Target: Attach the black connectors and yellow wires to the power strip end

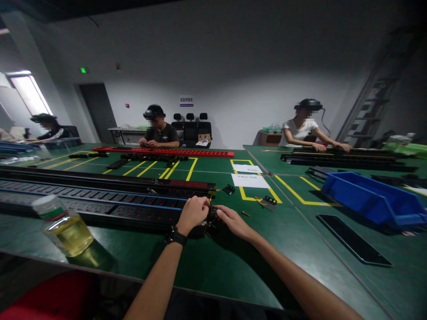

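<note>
The long black power strip [100, 206] lies flat on the green table [233, 262], its long axis running left to right, its right end at my hands. My left hand [193, 214] curls closed over that end; my right hand [231, 220] pinches a small black part there, too hidden to name. Two more long black strips lie behind it. One bottle [65, 226] of yellow liquid stands left, one blue bin [373, 200] right. Three people sit opposite.

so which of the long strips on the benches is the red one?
The red strip lies across the far side of the bench, in front of the seated person in the dark shirt. The strip at the hands, left hand and right hand, is black.
</note>
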